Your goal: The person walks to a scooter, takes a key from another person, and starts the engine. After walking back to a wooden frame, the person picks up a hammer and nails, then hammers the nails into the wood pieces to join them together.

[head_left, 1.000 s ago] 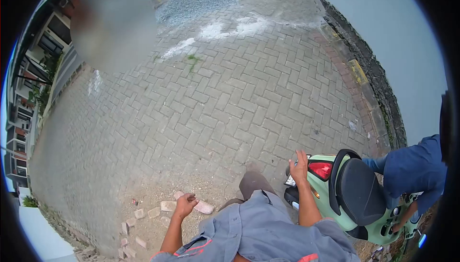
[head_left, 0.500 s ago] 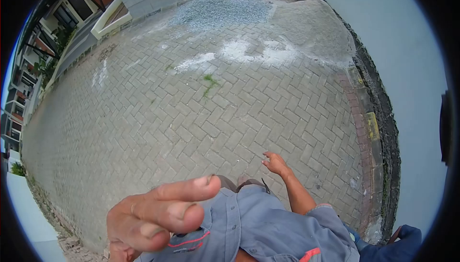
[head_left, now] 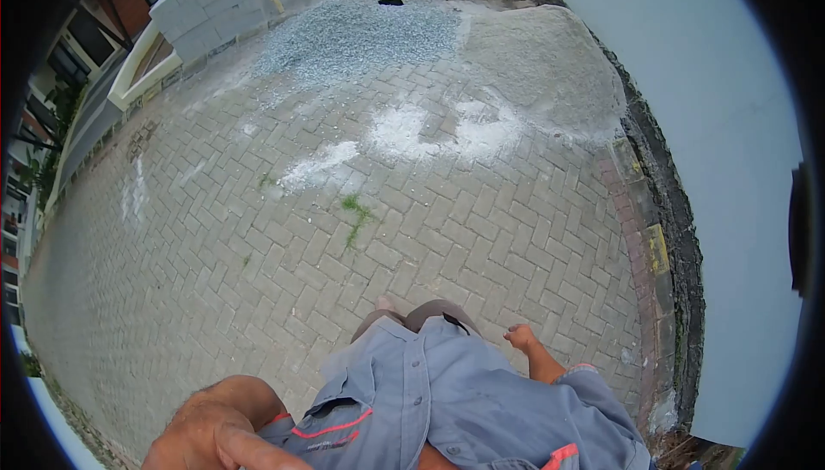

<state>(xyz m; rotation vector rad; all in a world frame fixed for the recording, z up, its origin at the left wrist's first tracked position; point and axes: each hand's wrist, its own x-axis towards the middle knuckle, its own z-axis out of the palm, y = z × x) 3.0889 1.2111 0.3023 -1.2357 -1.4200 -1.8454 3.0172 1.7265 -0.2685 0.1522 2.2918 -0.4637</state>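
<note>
My right hand (head_left: 519, 338) hangs low beside my thigh, above the paving. Its fingers look curled in, and nothing shows in them. My left hand (head_left: 245, 448) is raised close to the camera at the bottom left, in front of my grey-blue shirt (head_left: 451, 388). The wrist is bent, and the fingers run out of the frame at the bottom, so their state is hidden. Below the shirt, my brown trouser legs (head_left: 436, 310) and part of a foot (head_left: 386, 304) stand over the paving blocks (head_left: 421, 251).
Ahead lie a gravel heap (head_left: 361, 36), a sand pile (head_left: 550, 66) and white powder patches (head_left: 400, 131). A grass tuft (head_left: 354, 216) grows between the blocks. A kerb (head_left: 657, 259) and pale wall (head_left: 730, 212) run along the right. Grey blocks (head_left: 206, 15) are stacked far left.
The heaps and powder now appear lower and nearer. My left hand has dropped, and its outstretched fingers have left the view. My right hand has drawn back toward my body, its fingers curling in.
</note>
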